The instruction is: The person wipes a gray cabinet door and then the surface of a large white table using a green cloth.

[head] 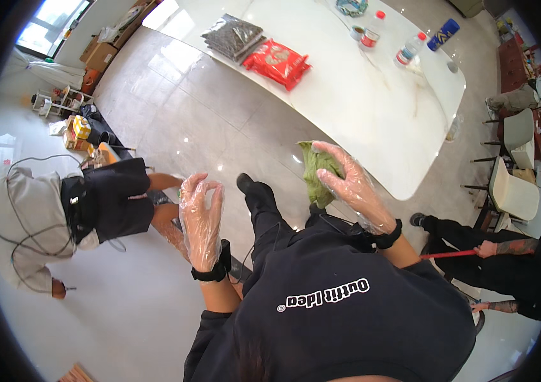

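A clear plastic glove covers each hand. My right hand [347,181] has its thumb and fingers around a crumpled green cloth [316,176], held beside the near edge of a white marble-look table [371,138]. My left hand [202,205] is raised at the left over the floor, fingers curled and apart, with nothing seen between them. Black straps circle both wrists. On the table's far left part lie a red plastic packet [277,62] and stacked clear bags of dark contents [233,36].
Two bottles with red caps [372,31] and a blue can [442,34] stand on the table. One person [113,200] is close at my left; another in black [504,258] is at the right, holding a red stick. Pale chairs [512,188] stand at the right.
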The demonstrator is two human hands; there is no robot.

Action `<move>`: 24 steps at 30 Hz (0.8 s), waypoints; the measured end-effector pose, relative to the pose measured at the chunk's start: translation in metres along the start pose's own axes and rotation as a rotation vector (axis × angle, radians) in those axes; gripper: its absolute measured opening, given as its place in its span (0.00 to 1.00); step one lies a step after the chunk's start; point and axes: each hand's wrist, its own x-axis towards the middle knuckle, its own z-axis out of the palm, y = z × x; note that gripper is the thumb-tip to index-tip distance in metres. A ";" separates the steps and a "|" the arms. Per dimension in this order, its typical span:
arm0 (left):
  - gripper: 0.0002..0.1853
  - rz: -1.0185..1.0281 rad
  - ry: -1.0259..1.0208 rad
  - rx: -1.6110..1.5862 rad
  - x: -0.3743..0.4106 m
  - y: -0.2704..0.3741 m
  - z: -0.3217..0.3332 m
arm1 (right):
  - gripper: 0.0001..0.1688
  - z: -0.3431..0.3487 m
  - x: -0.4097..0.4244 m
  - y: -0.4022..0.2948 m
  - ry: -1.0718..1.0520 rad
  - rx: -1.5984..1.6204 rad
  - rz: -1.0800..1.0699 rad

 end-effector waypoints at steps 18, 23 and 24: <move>0.13 0.346 -0.231 -0.285 0.608 -0.392 -0.191 | 0.36 0.462 0.595 -0.217 -0.120 -0.362 -0.112; 0.27 0.171 -0.350 -0.395 0.674 -0.408 -0.190 | 0.37 0.490 0.704 -0.228 -0.310 -0.365 -0.220; 0.33 0.189 -0.344 -0.399 0.687 -0.416 -0.187 | 0.38 0.493 0.723 -0.231 -0.356 -0.370 -0.212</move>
